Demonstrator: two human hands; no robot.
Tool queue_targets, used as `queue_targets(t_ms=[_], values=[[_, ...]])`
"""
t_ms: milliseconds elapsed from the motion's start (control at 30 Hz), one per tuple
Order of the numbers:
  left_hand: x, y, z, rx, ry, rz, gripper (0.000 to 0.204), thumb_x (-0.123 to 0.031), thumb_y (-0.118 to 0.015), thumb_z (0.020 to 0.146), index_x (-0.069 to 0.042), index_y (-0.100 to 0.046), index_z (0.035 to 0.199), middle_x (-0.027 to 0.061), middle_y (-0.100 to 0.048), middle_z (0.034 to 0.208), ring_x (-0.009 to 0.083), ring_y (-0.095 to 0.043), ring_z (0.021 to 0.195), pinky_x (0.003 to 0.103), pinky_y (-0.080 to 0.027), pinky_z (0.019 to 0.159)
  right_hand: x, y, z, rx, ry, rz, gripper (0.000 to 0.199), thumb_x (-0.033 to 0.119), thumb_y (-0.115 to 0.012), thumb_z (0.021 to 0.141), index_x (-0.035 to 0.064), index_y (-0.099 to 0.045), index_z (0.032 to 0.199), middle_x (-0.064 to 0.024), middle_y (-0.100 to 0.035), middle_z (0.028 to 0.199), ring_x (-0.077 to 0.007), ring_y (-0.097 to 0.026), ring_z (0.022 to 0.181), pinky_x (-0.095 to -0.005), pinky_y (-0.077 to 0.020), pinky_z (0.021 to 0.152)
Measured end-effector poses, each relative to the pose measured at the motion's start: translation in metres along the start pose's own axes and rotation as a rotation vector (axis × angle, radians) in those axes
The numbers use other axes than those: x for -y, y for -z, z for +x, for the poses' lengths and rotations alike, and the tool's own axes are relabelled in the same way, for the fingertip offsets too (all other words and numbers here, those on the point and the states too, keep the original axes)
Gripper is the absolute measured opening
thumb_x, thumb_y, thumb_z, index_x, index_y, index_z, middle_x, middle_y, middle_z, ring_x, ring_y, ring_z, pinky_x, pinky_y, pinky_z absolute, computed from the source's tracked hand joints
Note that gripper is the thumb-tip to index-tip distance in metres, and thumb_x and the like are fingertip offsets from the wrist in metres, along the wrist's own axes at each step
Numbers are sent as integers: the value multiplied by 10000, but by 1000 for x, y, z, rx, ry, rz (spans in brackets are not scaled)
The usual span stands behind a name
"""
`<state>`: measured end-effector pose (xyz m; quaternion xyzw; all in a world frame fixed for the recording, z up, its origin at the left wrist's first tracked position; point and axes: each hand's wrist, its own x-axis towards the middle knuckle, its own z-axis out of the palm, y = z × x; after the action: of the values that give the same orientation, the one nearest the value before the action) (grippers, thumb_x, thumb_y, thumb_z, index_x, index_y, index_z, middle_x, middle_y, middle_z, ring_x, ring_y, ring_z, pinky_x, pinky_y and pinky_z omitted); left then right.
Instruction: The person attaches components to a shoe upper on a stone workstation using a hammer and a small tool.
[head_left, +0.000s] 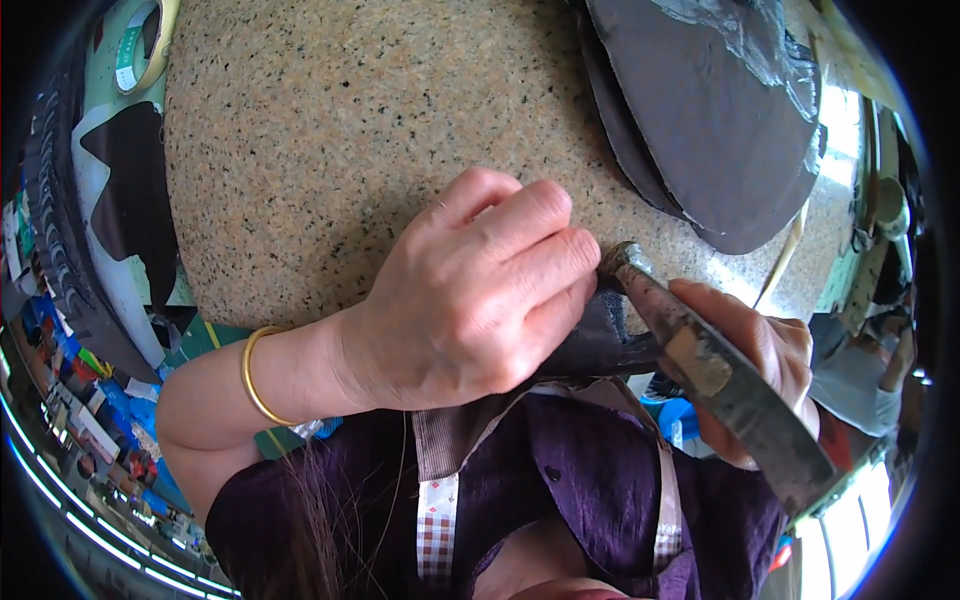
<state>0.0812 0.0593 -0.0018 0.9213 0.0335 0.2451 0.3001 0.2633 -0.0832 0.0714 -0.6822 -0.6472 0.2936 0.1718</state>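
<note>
My left hand (pixel 480 290), with a gold bangle on its wrist, is closed, the back of it turned up. Dark leather-like material (pixel 610 345) comes out from under its fingers at the slab's near edge; the fingertips themselves are hidden. Just right of it my right hand (pixel 760 365) is wrapped round a hammer (pixel 740 400). Its long worn metal head slants from lower right to upper left, and the rounded face sits close beside my left knuckles. Most of the handle is hidden behind the head.
A speckled stone slab (pixel 380 110) fills the work surface. Stacked dark brown sole-shaped pieces (pixel 710 110) lie at the far right. A dark cut piece (pixel 130 190) and a tape roll (pixel 150 50) lie along the left. A person (pixel 860 375) is partly visible at the right.
</note>
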Motion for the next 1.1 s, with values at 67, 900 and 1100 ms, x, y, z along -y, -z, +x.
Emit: queue_targets(t_ms=[67, 900, 1100], values=[[-3, -1, 4, -19, -15, 3, 251, -118, -754, 570, -79, -717, 815, -8, -638, 814, 179, -527, 713, 326, -406, 665, 7, 3, -4, -6, 14, -17, 364, 138, -735, 719, 30, -646, 1055, -65, -696, 892, -186, -658, 648, -299, -430, 652], [-3, 6, -18, -54, 205, 36, 286, -205, -753, 624, -108, -731, 893, -12, -642, 846, 205, -510, 827, 342, -409, 747, 12, 2, 2, 56, -204, -74, 333, 260, -750, 732, 100, -682, 1016, -27, -703, 883, -192, -618, 738, -332, -431, 706], [-14, 6, -18, -54, 158, 60, 270, -155, -725, 592, -81, -730, 851, -25, -623, 791, 177, -509, 732, 355, -409, 743, 12, -1, 2, -28, -184, -96, 375, 300, -752, 714, 104, -683, 1027, -19, -703, 873, -191, -595, 738, -330, -419, 746]])
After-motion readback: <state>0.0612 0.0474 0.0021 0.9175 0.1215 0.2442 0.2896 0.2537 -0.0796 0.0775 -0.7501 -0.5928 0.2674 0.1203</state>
